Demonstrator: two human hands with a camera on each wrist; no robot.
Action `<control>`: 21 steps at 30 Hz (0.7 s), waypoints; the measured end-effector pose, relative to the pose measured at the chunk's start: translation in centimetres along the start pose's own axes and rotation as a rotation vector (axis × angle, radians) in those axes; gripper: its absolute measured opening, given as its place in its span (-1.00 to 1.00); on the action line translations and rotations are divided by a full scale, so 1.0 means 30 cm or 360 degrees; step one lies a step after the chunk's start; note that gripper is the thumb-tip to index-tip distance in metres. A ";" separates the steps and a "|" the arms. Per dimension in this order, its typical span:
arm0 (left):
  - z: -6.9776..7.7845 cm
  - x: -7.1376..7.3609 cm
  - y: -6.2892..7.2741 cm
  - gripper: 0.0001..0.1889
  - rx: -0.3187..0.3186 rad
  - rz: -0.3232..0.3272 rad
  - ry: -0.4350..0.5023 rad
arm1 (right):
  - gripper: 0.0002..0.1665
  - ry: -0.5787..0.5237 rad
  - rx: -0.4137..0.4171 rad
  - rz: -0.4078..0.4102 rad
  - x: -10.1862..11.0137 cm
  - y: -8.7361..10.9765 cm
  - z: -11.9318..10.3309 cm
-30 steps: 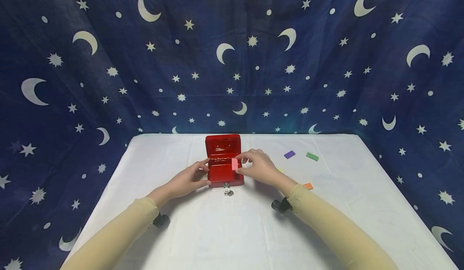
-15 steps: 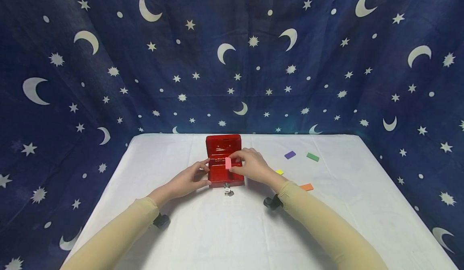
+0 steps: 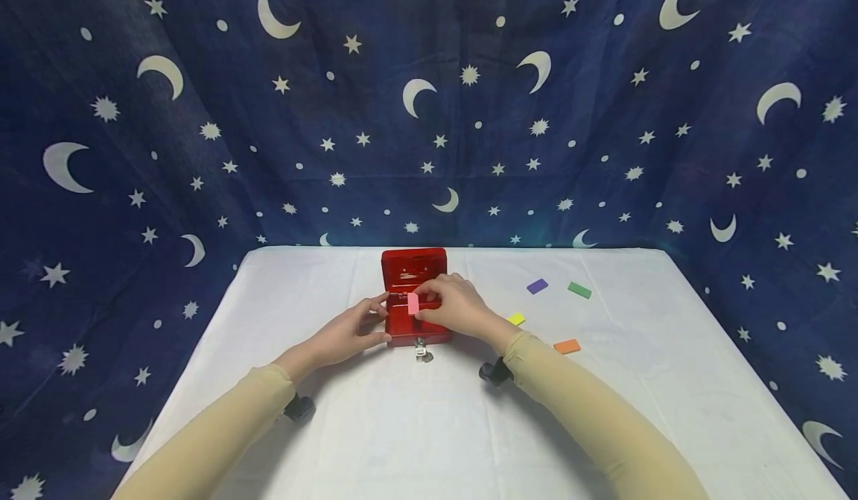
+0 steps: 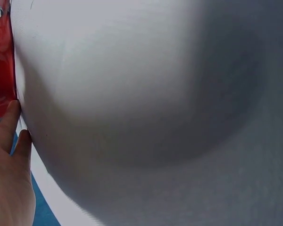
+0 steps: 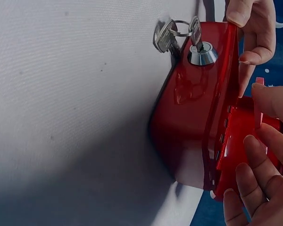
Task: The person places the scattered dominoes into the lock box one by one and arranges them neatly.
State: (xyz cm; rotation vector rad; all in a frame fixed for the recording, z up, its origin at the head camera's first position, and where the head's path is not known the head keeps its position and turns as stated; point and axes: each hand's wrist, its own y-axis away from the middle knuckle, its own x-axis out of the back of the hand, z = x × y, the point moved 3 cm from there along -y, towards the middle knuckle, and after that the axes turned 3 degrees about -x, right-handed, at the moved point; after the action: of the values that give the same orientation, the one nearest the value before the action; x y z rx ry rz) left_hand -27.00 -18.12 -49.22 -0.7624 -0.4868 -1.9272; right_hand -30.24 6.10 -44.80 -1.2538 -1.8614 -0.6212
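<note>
A red cash box (image 3: 405,324) stands on the table with its lid (image 3: 413,265) raised at the back. My left hand (image 3: 345,332) holds the box's left side, thumb at the front corner and forefinger near the hinge. In the right wrist view, that left hand's thumb (image 5: 239,12) lies at the box rim. My right hand (image 3: 457,305) pinches a flat pink block (image 3: 412,304) upright between thumb and fingers, over the open box. The right wrist view shows the pink block (image 5: 259,107) edge-on. Keys (image 5: 166,38) hang from the front lock (image 5: 203,53).
Right of the box, flat blocks lie on the white cloth: a yellow block (image 3: 516,320), an orange block (image 3: 567,346), a purple block (image 3: 537,286) and a green block (image 3: 579,290). A dark blue curtain (image 3: 375,112) with moons and stars hangs behind the table (image 3: 402,433).
My right hand has moved left with the pink block, from the box's right side to over its middle. More of the yellow and orange blocks shows. The left hand has stayed put.
</note>
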 end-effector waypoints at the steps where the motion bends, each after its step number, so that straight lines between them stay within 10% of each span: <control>1: -0.001 0.000 0.000 -0.53 -0.0003 0.0001 -0.0002 | -0.44 0.0010 0.0010 0.0001 -0.002 -0.002 -0.002; 21: 0.001 0.004 -0.001 -0.53 0.0009 -0.0014 -0.0003 | -0.41 0.0084 0.0065 -0.0050 -0.044 -0.038 -0.033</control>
State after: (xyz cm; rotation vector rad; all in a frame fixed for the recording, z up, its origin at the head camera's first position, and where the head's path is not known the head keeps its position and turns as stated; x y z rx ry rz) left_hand -27.06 -18.17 -49.09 -0.7598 -0.4978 -1.9325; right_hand -30.69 4.21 -45.30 -1.1730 -1.8447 -0.6245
